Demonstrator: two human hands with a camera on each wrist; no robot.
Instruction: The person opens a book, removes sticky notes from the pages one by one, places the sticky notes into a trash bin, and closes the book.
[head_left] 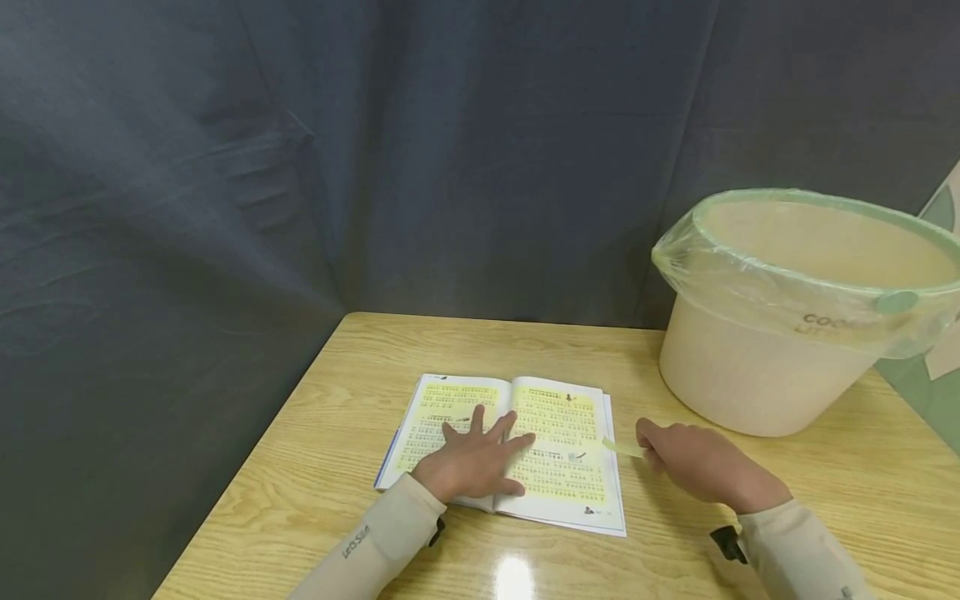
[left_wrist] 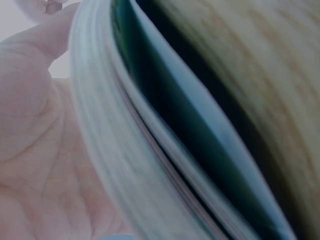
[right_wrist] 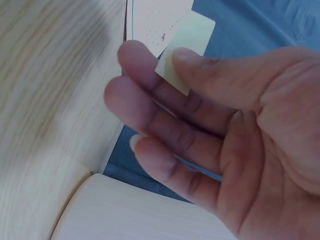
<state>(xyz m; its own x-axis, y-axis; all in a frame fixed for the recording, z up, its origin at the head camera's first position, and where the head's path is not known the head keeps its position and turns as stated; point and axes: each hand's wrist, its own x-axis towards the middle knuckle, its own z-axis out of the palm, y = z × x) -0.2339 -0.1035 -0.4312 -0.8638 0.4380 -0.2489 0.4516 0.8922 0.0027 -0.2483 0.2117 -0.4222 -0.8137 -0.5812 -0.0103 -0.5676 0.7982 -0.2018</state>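
An open book (head_left: pixel 558 492) with yellow-highlighted text lies on the wooden table. Across its centre fold my left hand (head_left: pixel 477 462) rests with the fingers spread. The left wrist view shows that palm beside the curved page edges (left_wrist: pixel 107 125), from close up. Just right of the book, my right hand (head_left: pixel 697 462) pinches a pale yellow sticky strip (head_left: pixel 624 448) between thumb and fingers. The strip's far end overlaps the right page's edge in the head view. In the right wrist view, the strip (right_wrist: pixel 192 42) sticks out past the thumb, and the other fingers are loosely bent.
A large cream bin (head_left: pixel 750 367) with a clear plastic liner (head_left: pixel 697 267) stands at the table's right rear. Its side also shows in the right wrist view. A dark blue curtain (head_left: pixel 487 167) hangs behind the wooden table (head_left: pixel 300 500) and along its left side.
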